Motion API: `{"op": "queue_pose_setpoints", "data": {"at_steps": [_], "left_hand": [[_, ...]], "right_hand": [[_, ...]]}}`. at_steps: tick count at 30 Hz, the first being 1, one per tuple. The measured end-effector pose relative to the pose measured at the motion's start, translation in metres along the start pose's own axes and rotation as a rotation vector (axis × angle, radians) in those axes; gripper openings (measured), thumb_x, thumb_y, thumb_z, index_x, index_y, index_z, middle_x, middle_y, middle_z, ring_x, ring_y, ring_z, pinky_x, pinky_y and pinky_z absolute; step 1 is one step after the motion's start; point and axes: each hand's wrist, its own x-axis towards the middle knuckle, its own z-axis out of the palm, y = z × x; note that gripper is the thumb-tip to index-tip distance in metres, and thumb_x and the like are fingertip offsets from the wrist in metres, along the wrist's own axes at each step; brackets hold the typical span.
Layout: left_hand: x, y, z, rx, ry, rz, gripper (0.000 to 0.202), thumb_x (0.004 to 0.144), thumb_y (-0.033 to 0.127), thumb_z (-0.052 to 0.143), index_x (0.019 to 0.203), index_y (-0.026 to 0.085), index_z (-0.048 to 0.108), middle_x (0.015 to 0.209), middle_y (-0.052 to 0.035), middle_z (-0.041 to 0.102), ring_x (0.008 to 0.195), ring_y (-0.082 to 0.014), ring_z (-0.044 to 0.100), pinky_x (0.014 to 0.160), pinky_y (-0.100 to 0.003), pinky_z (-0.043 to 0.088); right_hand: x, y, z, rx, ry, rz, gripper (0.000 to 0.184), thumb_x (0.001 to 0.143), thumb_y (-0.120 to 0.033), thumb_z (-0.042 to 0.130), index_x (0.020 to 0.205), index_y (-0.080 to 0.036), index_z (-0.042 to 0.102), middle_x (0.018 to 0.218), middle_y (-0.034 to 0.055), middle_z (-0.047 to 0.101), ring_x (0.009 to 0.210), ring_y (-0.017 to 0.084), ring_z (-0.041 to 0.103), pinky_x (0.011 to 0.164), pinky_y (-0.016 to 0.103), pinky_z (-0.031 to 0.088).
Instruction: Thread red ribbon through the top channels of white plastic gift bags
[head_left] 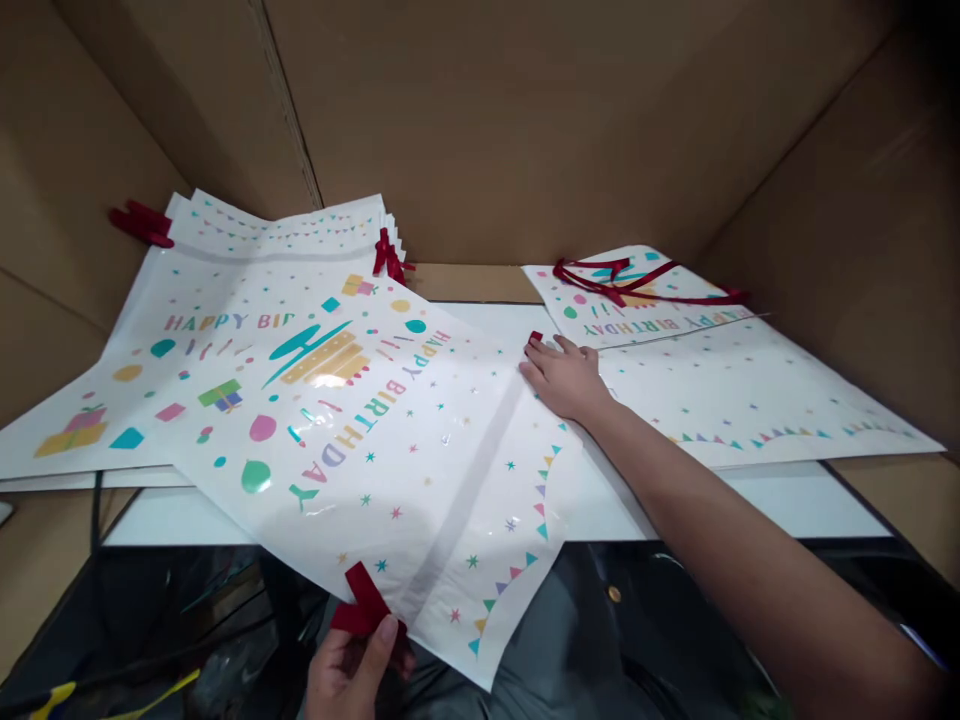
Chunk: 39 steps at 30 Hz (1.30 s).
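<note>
A white sheet printed "HAPPY BIRTHDAY" (420,480) lies at a slant, its near corner hanging past the table edge. My left hand (360,670) pinches that sheet's edge at a dark red ribbon (364,600), thumb on top. At the sheet's far right edge, my right hand (566,375) lies palm down with fingers stretched, beside a small red ribbon tip (535,338). A grey band crosses the sheet between the two hands. What is under my right palm is hidden.
A stack of similar sheets (262,230) with red ribbons (388,255) stands at left. Another printed sheet (720,390) lies right, with loose red ribbon (637,285) on it. Cardboard walls (525,120) enclose the white table (180,520). Cables hang below left.
</note>
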Motion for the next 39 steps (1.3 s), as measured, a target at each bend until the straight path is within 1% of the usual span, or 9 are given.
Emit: {"op": "queue_pose_setpoints", "data": {"at_steps": [4, 10, 16, 20, 22, 24, 27, 30, 39], "left_hand": [[-0.002, 0.001, -0.004, -0.017, 0.100, 0.124, 0.042, 0.068, 0.050, 0.084, 0.081, 0.015, 0.067, 0.066, -0.0027, 0.070, 0.056, -0.0163, 0.062, 0.054, -0.025, 0.053], [-0.003, 0.005, -0.015, 0.059, 0.097, 0.232, 0.031, 0.077, 0.041, 0.080, 0.084, 0.016, 0.064, 0.070, -0.0014, 0.071, 0.060, -0.0140, 0.064, 0.061, -0.023, 0.053], [-0.005, 0.022, -0.010, 0.229, 0.059, 0.283, 0.027, 0.076, 0.039, 0.079, 0.078, 0.014, 0.071, 0.063, -0.0041, 0.072, 0.055, -0.0155, 0.066, 0.055, -0.022, 0.056], [-0.002, 0.031, -0.005, 0.320, 0.093, 0.482, 0.016, 0.077, 0.029, 0.077, 0.071, 0.015, 0.072, 0.062, -0.0018, 0.072, 0.053, -0.0128, 0.066, 0.053, -0.018, 0.054], [-0.001, 0.030, -0.008, 0.296, 0.151, 0.601, 0.011, 0.076, 0.024, 0.077, 0.071, 0.016, 0.070, 0.065, 0.0000, 0.073, 0.053, -0.0119, 0.066, 0.053, -0.017, 0.054], [-0.001, 0.027, -0.015, 0.276, 0.178, 0.651, 0.010, 0.077, 0.021, 0.075, 0.073, 0.017, 0.068, 0.066, 0.0008, 0.073, 0.052, -0.0121, 0.066, 0.053, -0.018, 0.054], [-0.005, 0.025, -0.030, 0.360, 0.139, 0.703, 0.008, 0.082, 0.019, 0.072, 0.076, 0.017, 0.068, 0.067, 0.0007, 0.071, 0.055, -0.0124, 0.065, 0.055, -0.020, 0.054], [-0.012, 0.029, -0.040, 0.491, 0.076, 0.824, 0.006, 0.084, 0.014, 0.069, 0.079, 0.018, 0.069, 0.073, 0.0004, 0.070, 0.064, -0.0120, 0.064, 0.060, -0.020, 0.052], [-0.025, 0.048, -0.052, 0.772, -0.037, 1.115, 0.013, 0.083, 0.007, 0.067, 0.090, 0.017, 0.069, 0.085, -0.0016, 0.072, 0.074, -0.0133, 0.068, 0.068, -0.023, 0.055]], "right_hand": [[0.000, 0.003, 0.003, 0.034, 0.014, 0.001, 0.053, 0.100, -0.046, 0.028, 0.136, -0.021, 0.058, 0.149, 0.0086, 0.051, 0.138, 0.040, 0.039, 0.104, 0.063, 0.032], [0.000, 0.002, 0.003, 0.069, 0.029, 0.019, 0.051, 0.096, -0.045, 0.035, 0.132, -0.018, 0.059, 0.139, 0.0149, 0.059, 0.128, 0.040, 0.047, 0.100, 0.061, 0.033], [-0.002, -0.002, -0.004, 0.049, -0.005, 0.039, 0.052, 0.097, -0.045, 0.030, 0.135, -0.020, 0.056, 0.144, 0.0127, 0.056, 0.128, 0.037, 0.046, 0.101, 0.059, 0.032], [-0.002, -0.002, -0.004, 0.052, -0.017, 0.043, 0.055, 0.097, -0.047, 0.030, 0.137, -0.020, 0.055, 0.147, 0.0116, 0.053, 0.129, 0.039, 0.045, 0.102, 0.059, 0.032], [-0.002, -0.002, -0.004, 0.052, -0.025, 0.048, 0.057, 0.097, -0.048, 0.029, 0.138, -0.019, 0.055, 0.149, 0.0115, 0.051, 0.129, 0.040, 0.045, 0.101, 0.059, 0.032], [-0.002, -0.002, -0.004, 0.047, -0.036, 0.051, 0.058, 0.097, -0.048, 0.028, 0.140, -0.018, 0.054, 0.149, 0.0117, 0.050, 0.130, 0.040, 0.044, 0.101, 0.059, 0.032], [-0.003, -0.003, -0.005, 0.044, -0.043, 0.043, 0.058, 0.098, -0.047, 0.028, 0.142, -0.017, 0.052, 0.147, 0.0131, 0.052, 0.130, 0.039, 0.044, 0.102, 0.059, 0.031], [-0.004, -0.003, -0.007, 0.045, -0.044, 0.034, 0.058, 0.100, -0.047, 0.027, 0.141, -0.016, 0.053, 0.146, 0.0133, 0.053, 0.131, 0.037, 0.044, 0.103, 0.058, 0.030], [-0.005, -0.005, -0.010, 0.024, -0.089, 0.024, 0.058, 0.103, -0.045, 0.024, 0.144, -0.014, 0.049, 0.149, 0.0132, 0.050, 0.132, 0.037, 0.041, 0.104, 0.059, 0.028]]}}
